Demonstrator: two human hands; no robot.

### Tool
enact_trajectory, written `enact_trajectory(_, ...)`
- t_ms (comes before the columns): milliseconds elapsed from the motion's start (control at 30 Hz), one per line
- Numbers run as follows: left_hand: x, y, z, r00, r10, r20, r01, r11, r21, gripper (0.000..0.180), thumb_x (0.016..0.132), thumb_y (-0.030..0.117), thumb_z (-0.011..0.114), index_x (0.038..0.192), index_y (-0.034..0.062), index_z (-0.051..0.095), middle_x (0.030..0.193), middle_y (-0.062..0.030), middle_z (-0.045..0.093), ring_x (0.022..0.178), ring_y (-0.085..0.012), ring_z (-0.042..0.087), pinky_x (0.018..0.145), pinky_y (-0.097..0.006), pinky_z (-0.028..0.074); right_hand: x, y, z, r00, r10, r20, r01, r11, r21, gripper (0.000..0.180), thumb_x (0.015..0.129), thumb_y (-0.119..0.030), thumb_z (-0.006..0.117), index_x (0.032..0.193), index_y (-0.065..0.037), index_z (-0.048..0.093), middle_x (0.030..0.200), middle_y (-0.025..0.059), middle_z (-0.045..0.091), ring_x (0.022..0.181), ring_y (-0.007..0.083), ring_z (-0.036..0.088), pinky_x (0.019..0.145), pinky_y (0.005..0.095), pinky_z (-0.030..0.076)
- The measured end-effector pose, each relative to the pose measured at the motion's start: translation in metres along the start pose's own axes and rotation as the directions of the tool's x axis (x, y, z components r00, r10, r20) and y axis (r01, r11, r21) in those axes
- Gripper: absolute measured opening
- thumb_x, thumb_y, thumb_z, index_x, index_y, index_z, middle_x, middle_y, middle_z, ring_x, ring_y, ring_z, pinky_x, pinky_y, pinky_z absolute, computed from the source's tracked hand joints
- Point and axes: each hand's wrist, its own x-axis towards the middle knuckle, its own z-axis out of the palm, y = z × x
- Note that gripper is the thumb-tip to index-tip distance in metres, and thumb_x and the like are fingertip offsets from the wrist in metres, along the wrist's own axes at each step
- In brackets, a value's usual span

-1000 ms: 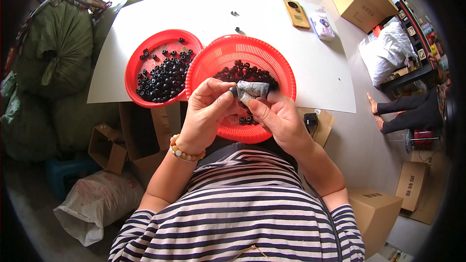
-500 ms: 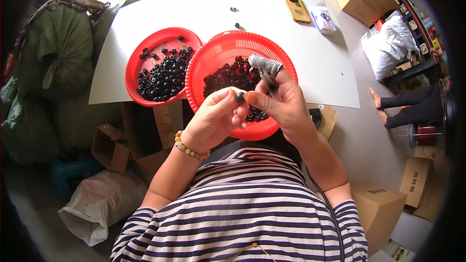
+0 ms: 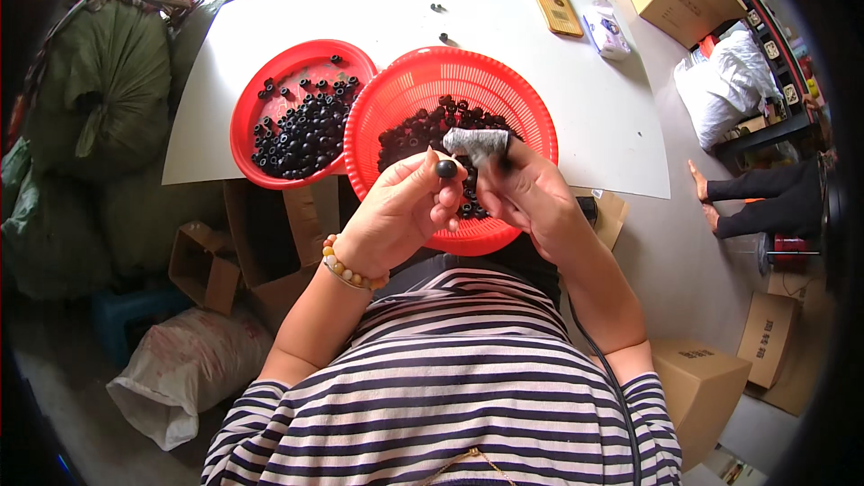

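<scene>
Left hand [image 3: 396, 216] pinches a small black cap [image 3: 446, 168]; right hand [image 3: 526, 193] grips a grey cloth [image 3: 477, 144], hiding half the basket [image 3: 450, 72] near the tabletop [image 3: 594, 117] edge.

I see a white rectangular tabletop [image 3: 594, 117] carrying two red round plastic baskets [image 3: 270, 94] [image 3: 504, 81] of black beads, a yellow flat phone [image 3: 556, 8], and a small clear packet [image 3: 607, 29].

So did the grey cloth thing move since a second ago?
Yes. The grey cloth in the right hand moved right, away from the left hand, and now sits over the right half of the big red basket.
</scene>
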Motion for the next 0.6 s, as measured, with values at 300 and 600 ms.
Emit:
enact_trajectory(300, -0.001, 0.001, 0.004, 1.0, -0.009, -0.03, 0.009, 1.0, -0.025, 0.027, 0.089, 0.028, 0.043, 0.092, 0.0038, 0.053, 0.065, 0.0028, 0.049, 0.056, -0.0043, 0.047, 0.058, -0.02, 0.044, -0.003, 0.011, 0.002, 0.99, -0.104, 0.097, 0.11, 0.992, -0.058, 0.034, 0.086, -0.005, 0.046, 0.118, 0.0, 0.037, 0.103, 0.0065, 0.052, 0.097, 0.0106, 0.05, 0.085, 0.0246, 0.039)
enact_trajectory(600, -0.002, -0.001, -0.001, 1.0, -0.01, -0.021, 0.009, 1.0, -0.028, 0.025, 0.089, 0.027, 0.043, 0.089, 0.0048, 0.053, 0.066, 0.0021, 0.051, 0.055, -0.0045, 0.048, 0.057, -0.02, 0.044, -0.006, -0.002, 0.005, 0.991, -0.09, 0.096, 0.102, 0.987, -0.125, 0.033, 0.086, -0.005, 0.046, 0.117, 0.001, 0.039, 0.103, 0.0062, 0.053, 0.094, 0.0091, 0.05, 0.083, 0.0236, 0.04)
